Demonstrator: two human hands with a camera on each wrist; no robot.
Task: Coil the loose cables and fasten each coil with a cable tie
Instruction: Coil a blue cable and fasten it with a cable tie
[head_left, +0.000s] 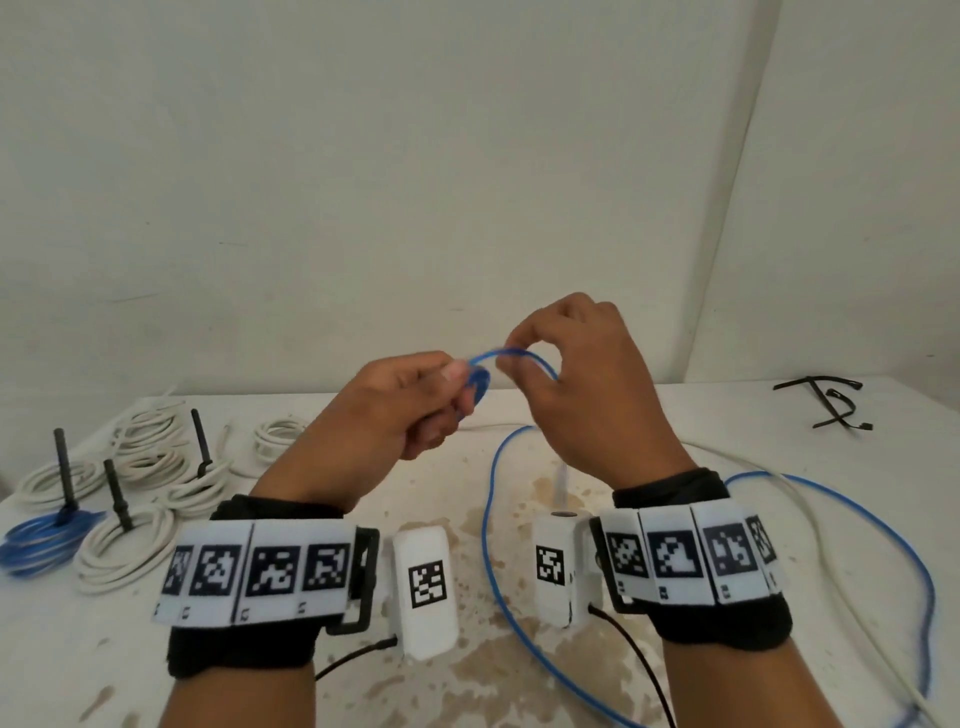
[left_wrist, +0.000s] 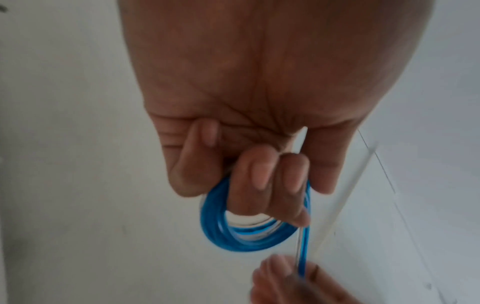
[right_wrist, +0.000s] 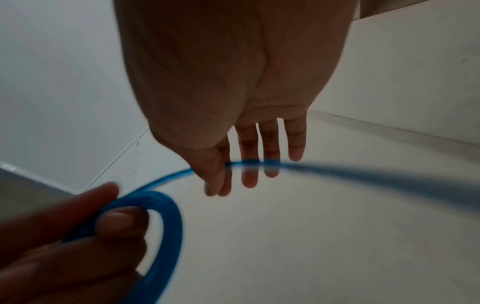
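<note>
Both hands are raised above the table. My left hand grips a small coil of blue cable, its fingers curled through the loops. My right hand pinches the strand leaving the coil between thumb and forefinger, while its other fingers stay straight. From that pinch the loose blue cable drops to the table and runs in a wide loop off to the right. In the right wrist view the coil shows at lower left, blurred.
At the left lie several white coils and one blue coil, each with a black tie standing up. Loose black cable ties lie at the back right. A white cable crosses the stained table on the right.
</note>
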